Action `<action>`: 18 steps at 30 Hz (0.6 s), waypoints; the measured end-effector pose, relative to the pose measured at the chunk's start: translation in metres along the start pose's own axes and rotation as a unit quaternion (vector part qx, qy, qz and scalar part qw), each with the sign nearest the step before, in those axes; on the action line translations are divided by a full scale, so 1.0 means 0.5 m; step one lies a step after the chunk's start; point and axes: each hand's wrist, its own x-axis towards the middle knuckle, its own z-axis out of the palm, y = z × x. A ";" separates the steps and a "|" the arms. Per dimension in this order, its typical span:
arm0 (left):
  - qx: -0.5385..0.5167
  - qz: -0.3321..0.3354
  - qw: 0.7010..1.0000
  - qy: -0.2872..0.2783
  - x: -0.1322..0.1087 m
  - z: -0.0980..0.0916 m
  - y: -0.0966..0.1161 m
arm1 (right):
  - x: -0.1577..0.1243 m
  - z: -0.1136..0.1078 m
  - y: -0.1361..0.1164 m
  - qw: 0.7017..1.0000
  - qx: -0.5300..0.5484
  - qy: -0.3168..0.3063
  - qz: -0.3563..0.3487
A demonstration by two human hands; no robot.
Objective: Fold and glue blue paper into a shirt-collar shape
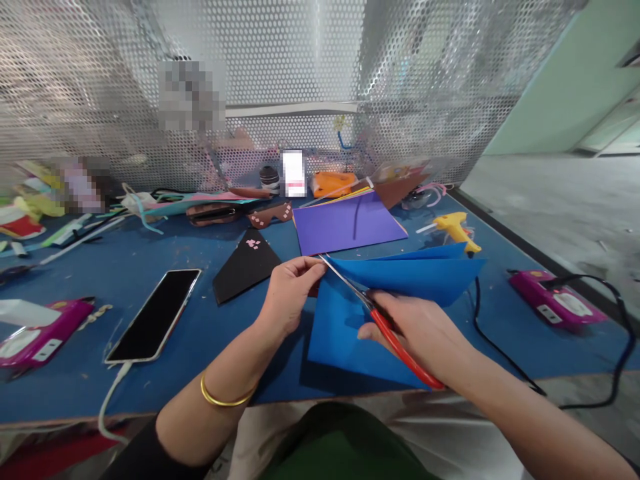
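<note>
A folded blue sheet of paper (415,277) lies in front of me on the blue table (210,327). My left hand (290,293) pinches its upper left corner, fingers closed on the paper. My right hand (425,333) grips red-handled scissors (380,320), whose silver blades run along the fold up to the left hand's fingertips. A purple sheet (345,223) lies just behind the blue one.
A phone (157,313) on a white cable lies at left, with a black triangle of paper (245,267) beside it. A yellow glue gun (455,230) rests at right. Magenta boxes (555,300) (43,333) sit at both sides. Craft scraps line the perforated metal screen (310,67) behind.
</note>
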 end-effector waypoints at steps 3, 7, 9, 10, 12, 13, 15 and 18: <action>-0.018 -0.001 1.000 0.007 -0.002 0.006 -0.006 | -0.003 0.005 -0.004 1.000 0.014 0.005 0.000; -0.041 -0.004 0.999 0.015 -0.008 0.012 -0.009 | -0.006 0.009 -0.007 1.000 0.020 0.019 0.002; -0.051 -0.006 0.998 0.018 -0.009 0.013 -0.008 | -0.006 0.008 -0.010 0.999 0.035 0.029 -0.001; -0.056 -0.007 0.998 0.019 -0.009 0.013 -0.007 | -0.005 0.007 -0.012 0.998 0.048 0.028 -0.002; -0.065 -0.008 0.998 0.020 -0.009 0.012 -0.005 | -0.004 0.001 -0.018 0.996 0.085 0.016 0.000; -0.068 -0.008 0.997 0.020 -0.009 0.012 -0.004 | -0.003 -0.001 -0.020 0.994 0.106 0.009 0.002; -0.072 -0.007 0.997 0.017 -0.009 0.011 -0.003 | -0.001 -0.006 -0.025 0.990 0.143 -0.002 0.005; -0.075 -0.003 0.997 0.014 -0.010 0.011 -0.003 | 0.000 -0.006 -0.029 0.987 0.162 0.001 0.010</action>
